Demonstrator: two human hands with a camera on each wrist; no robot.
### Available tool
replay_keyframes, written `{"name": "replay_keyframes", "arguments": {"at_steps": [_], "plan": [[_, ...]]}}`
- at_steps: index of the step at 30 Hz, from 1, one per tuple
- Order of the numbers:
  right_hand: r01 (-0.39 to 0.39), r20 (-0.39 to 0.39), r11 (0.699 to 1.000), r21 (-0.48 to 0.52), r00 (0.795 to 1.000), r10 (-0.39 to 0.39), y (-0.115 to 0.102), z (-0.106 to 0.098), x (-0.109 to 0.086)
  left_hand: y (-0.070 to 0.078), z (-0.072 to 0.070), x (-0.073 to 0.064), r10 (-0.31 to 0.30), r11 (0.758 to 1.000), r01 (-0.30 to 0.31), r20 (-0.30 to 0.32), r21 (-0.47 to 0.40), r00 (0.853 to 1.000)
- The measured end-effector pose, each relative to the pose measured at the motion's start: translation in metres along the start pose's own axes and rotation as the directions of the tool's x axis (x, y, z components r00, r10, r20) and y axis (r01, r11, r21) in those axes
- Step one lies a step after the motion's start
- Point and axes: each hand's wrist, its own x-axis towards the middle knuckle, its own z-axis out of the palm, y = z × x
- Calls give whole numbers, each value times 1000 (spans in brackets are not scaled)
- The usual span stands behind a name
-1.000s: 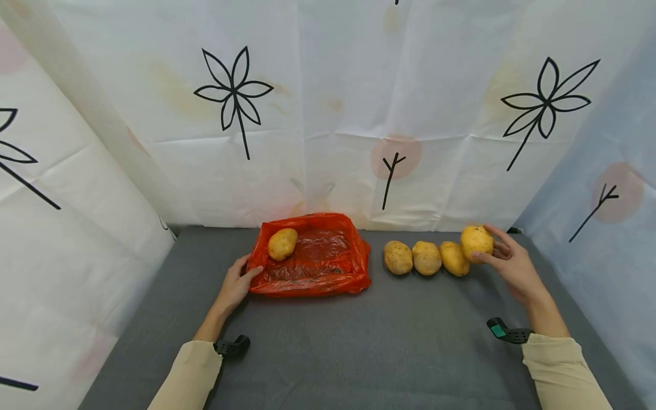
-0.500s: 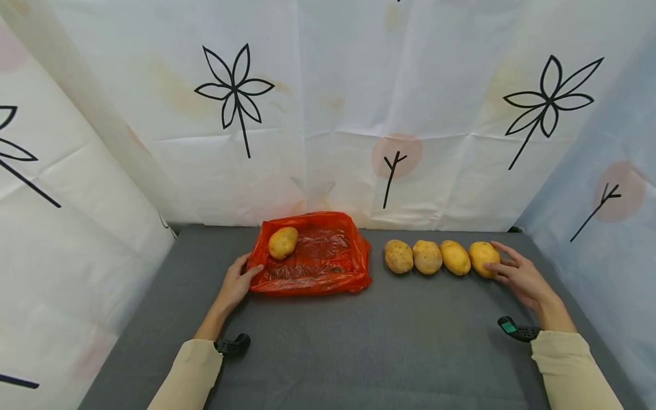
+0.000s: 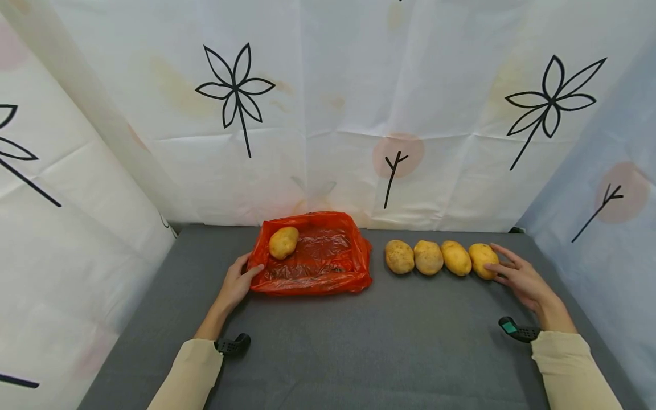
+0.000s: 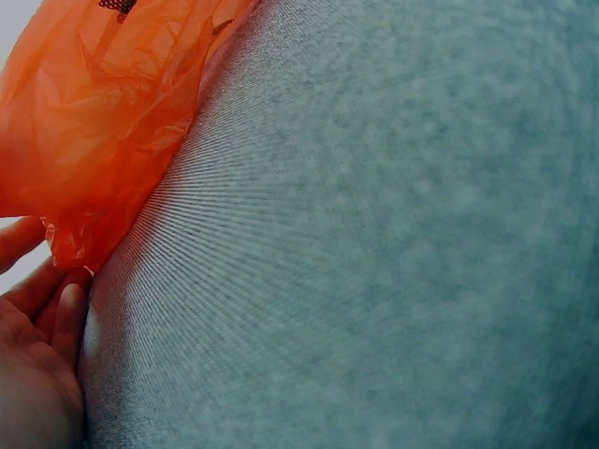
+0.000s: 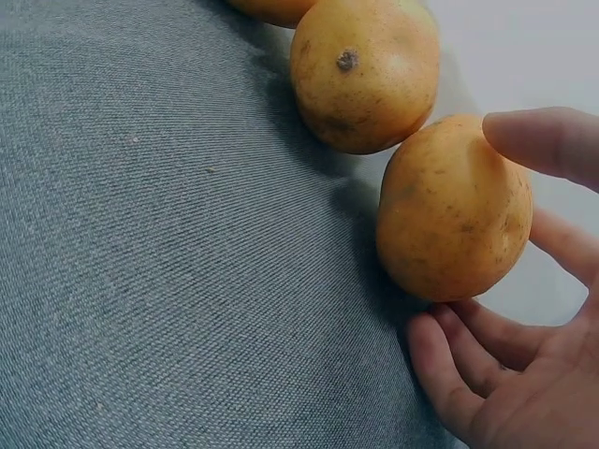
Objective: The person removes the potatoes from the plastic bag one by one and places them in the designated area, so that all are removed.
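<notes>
A red plastic bag [image 3: 318, 285], spread open like a shallow tray, lies on the grey table with one potato [image 3: 283, 242] in its left part. My left hand [image 3: 237, 285] holds the bag's left edge; in the left wrist view the bag's crumpled corner [image 4: 75, 238] meets the fingers. To the right, several potatoes form a row. My right hand [image 3: 525, 282] has thumb and fingers around the rightmost potato [image 3: 483, 261], which rests on the table. The right wrist view shows the thumb on one side of this potato [image 5: 454, 210] and fingers on the other.
The other potatoes of the row are a brownish one [image 3: 399, 257], a paler one [image 3: 428, 258] and a yellow one [image 3: 456, 258], close together. Grey cloth covers the table [image 3: 369, 347]. White patterned curtains [image 3: 328, 114] hang behind and at both sides.
My right hand has lowered a potato from above the row's right end onto the table, moving slightly right. The left hand and the bag have stayed in place.
</notes>
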Motion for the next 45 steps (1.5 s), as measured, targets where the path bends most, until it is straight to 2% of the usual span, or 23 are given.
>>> {"name": "replay_keyframes", "arguments": {"at_steps": [13, 18, 24, 28, 31, 34, 38, 45], "plan": [[-2, -32, 998, -60, 999, 0, -8, 4, 0, -2, 0, 0, -3, 1000, 3, -3, -4, 1000], [1, -74, 990, -143, 997, -12, -16, 4, -4, -1, 0, -2, 3, 1000, -3, -1, -5, 1000], [35, -121, 965, -259, 990, -69, -37, 8, -8, -6, 0, 1, -6, 1000, 6, -3, -1, 1000], [78, -129, 948, -310, 984, -124, -49, 15, -11, -24, -1, 12, -1, 1000, 0, -7, -12, 1000], [127, -140, 929, -348, 973, -185, -56, 21, -14, -39, 0, 19, 17, 1000, -17, -18, -10, 1000], [170, -146, 914, -368, 960, -237, -64, 28, -15, -48, 1, 22, 40, 999, -40, -30, 5, 999], [205, -141, 897, -391, 950, -279, -76, 40, -17, -51, 2, 24, 54, 999, -53, -40, 12, 998], [268, -107, 873, -407, 936, -337, -92, 70, -16, -48, 1, 23, 45, 999, -44, -40, 18, 998]]}}
